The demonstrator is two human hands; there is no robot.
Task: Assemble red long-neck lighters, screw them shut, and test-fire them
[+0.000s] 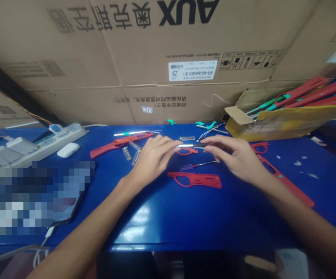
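Note:
A thin silvery metal tube (186,145) spans the gap between my two hands above the blue table. My left hand (154,155) pinches its left end, and my right hand (233,155) has thumb and fingers closed on the darker right end. Just under the tube lies a small red plastic piece (186,151) with a loop. Nearer to me are a screwdriver (188,167) with a purple handle and a red lighter-shaped casing half (211,181). Several clear small tanks (127,153) lie beside my left hand, close to a long red casing (106,148).
An open carton (284,122) at the right holds several red casings. Another red casing (295,182) lies by my right forearm. Small green parts (171,122) and white wires (211,131) are at the back. At the left are a power strip (66,133) and a white rounded case (68,150).

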